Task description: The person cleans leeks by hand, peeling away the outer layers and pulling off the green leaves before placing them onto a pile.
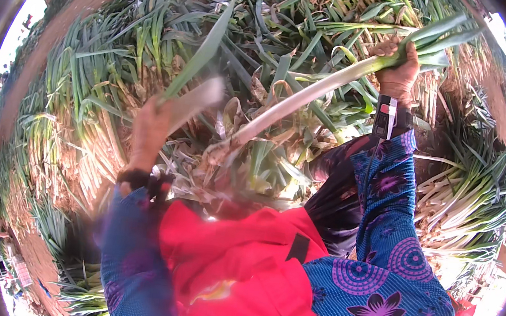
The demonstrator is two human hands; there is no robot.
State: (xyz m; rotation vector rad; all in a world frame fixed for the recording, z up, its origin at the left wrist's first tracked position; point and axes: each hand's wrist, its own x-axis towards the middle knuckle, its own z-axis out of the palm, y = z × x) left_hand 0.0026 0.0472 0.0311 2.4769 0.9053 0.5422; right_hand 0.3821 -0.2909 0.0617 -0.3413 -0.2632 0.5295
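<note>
My right hand (399,70) is closed round the upper part of a long leek (315,98), held slanting across in front of me. Its green leaves fan out beyond my fist, and its pale shaft runs down left to a brownish root end. My left hand (150,130), blurred by motion, is closed on a leek leaf (205,51) pointing up. A whitish blurred strip (197,104) also sticks out from that hand. Between my hands lie loose leaves and dry peelings (267,166) in front of my red apron (230,254).
Piled leeks (76,139) with pale stalks and green tops cover the ground at the left. More leeks (463,208) lie in a heap at the right, and others spread across the far side. A red object (463,314) is near the lower right edge.
</note>
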